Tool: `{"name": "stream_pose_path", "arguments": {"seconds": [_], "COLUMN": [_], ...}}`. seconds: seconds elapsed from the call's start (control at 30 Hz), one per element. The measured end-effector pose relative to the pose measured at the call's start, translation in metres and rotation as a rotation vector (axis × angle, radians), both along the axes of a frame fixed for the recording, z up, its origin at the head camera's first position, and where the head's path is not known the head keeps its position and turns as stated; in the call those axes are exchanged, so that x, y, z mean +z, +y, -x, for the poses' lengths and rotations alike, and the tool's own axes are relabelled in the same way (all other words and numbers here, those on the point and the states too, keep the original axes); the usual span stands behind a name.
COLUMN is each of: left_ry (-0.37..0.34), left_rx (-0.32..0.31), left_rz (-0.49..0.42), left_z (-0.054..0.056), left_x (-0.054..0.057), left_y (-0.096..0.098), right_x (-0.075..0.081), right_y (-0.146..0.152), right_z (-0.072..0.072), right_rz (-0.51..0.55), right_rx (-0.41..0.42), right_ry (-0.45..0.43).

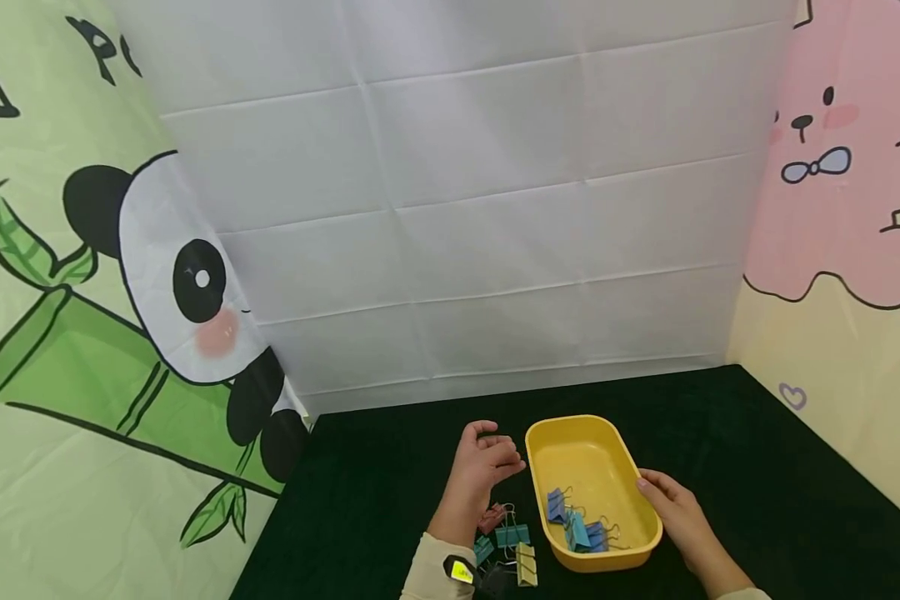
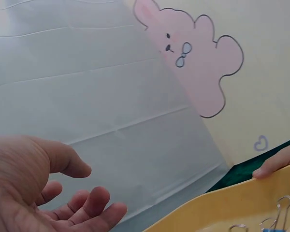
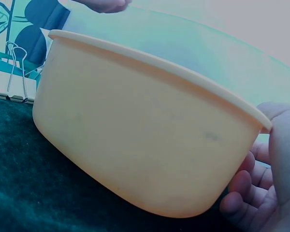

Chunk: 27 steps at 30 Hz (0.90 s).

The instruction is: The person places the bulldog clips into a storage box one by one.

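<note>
My right hand [image 1: 673, 510] grips the right rim of a yellow plastic tub [image 1: 587, 570], its thumb over the edge and its fingers bent against the outer wall, as the right wrist view shows. Inside the tub, toward its near end, lie several blue binder clips [image 1: 577, 533]. Left of the tub my left hand [image 1: 483, 467] hangs in the air with loosely bent fingers and nothing in them. Just below it, on the dark cloth, sits a pile of binder clips: a red one [image 1: 491, 518], a teal one [image 1: 512, 536], a yellow one [image 1: 526, 565] and others partly hidden by my left wrist.
Dark green cloth [image 1: 375, 483] covers the table. A white sheet [image 1: 495, 250] hangs behind it. Printed cloth walls with a panda [image 1: 195, 333] and a pink bear [image 1: 847, 208] stand at left and right.
</note>
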<state>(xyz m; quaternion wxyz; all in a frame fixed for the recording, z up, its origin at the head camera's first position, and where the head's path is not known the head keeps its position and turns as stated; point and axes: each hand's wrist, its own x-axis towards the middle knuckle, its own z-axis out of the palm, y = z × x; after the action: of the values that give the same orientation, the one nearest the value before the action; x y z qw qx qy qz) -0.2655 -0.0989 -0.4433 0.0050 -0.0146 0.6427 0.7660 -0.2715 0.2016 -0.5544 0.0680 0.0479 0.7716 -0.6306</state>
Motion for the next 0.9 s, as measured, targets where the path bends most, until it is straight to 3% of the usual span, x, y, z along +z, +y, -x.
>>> {"name": "stream_pose_path", "arguments": {"seconds": [0.4, 0.67, 0.9], "left_ry": [-0.006, -0.033, -0.056], "left_rx": [0.121, 0.201, 0.222], "left_rz": [-0.061, -0.111, -0.178], "left_z": [-0.001, -0.005, -0.01], "left_x": [-0.012, -0.033, -0.052], "left_y": [-0.059, -0.088, -0.105], "right_x": [0.002, 0.002, 0.0], "right_y": [0.002, 0.002, 0.002], "right_z": [-0.002, 0.0, 0.0], "right_rz": [0.004, 0.002, -0.002], "right_rx": [0.007, 0.009, 0.01], "right_ry": [-0.002, -0.004, -0.001]}}
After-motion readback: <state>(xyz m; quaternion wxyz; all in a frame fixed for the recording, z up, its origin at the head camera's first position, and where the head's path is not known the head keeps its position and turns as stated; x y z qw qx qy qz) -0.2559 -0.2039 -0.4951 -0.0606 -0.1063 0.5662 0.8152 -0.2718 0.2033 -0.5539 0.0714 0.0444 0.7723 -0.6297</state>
